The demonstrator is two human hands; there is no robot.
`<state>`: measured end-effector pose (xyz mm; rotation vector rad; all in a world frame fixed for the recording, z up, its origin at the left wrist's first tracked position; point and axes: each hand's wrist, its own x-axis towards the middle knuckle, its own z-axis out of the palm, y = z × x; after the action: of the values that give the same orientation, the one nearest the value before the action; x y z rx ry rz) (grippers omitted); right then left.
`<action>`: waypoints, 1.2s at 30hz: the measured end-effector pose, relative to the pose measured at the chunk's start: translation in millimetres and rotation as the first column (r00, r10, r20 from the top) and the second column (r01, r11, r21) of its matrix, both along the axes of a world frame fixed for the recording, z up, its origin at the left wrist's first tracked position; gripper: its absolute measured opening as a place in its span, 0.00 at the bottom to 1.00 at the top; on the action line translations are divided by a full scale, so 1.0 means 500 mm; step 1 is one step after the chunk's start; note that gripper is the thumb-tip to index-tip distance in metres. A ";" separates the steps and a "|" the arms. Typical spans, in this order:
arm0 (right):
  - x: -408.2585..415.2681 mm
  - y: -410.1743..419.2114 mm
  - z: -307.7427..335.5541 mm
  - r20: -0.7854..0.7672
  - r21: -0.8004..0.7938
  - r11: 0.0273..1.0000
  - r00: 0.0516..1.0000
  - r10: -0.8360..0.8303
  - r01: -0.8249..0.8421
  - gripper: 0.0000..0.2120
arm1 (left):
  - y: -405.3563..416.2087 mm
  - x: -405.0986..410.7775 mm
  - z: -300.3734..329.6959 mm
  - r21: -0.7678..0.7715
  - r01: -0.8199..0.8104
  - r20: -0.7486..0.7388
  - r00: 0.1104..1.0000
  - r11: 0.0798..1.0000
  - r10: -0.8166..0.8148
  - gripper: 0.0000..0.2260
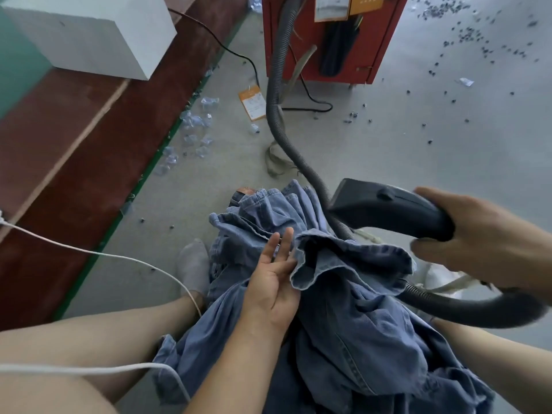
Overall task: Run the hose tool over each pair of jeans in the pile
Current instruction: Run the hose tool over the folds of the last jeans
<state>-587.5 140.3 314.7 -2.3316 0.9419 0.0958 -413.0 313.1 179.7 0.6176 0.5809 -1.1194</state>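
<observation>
A heap of blue jeans (pixel 343 333) lies across my lap and between my legs. My left hand (pixel 273 282) rests palm up on the heap, fingers apart, with a turned-up hem lying over its fingertips. My right hand (pixel 475 234) is closed around the handle of the dark hose tool (pixel 388 209). The tool's wide nozzle points left and hovers just above the top of the jeans. Its ribbed grey hose (pixel 277 94) runs up to the red machine (pixel 331 37) and also loops under my right wrist.
A white cable (pixel 98 253) crosses my left leg. A dark red wooden platform (pixel 74 162) with a white box (pixel 89 37) borders the left. Clear plastic scraps, an orange tag (pixel 252 101) and small dark bits litter the concrete floor. My socked foot (pixel 194 264) sits beside the heap.
</observation>
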 end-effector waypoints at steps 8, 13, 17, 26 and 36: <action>0.025 0.077 0.000 -0.146 0.051 0.962 0.951 0.273 -0.269 0.16 | -0.012 -0.046 0.024 -0.105 0.131 -0.012 0.991 0.986 -0.133 0.23; 0.002 0.023 0.018 0.072 -0.054 0.997 0.996 -0.050 0.054 0.18 | 0.011 -0.060 0.009 0.131 0.322 0.218 0.913 0.938 -0.344 0.27; 0.011 0.005 0.004 -0.103 -0.073 0.997 0.994 -0.036 0.029 0.20 | -0.007 -0.038 0.016 0.539 0.332 0.483 0.631 0.774 -0.607 0.12; 0.091 0.074 -0.105 -0.264 0.139 0.972 0.939 0.222 -0.191 0.16 | -0.017 0.152 -0.098 0.833 0.039 0.290 0.819 0.552 -0.495 0.24; 0.114 0.019 -0.089 -0.226 0.095 0.990 0.967 0.121 -0.101 0.14 | 0.056 0.126 -0.130 0.230 -0.119 0.060 0.992 0.966 0.107 0.16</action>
<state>-530.6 150.0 270.0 -2.3294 0.8975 0.4529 -349.8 341.2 114.8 0.8017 0.7040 -0.9336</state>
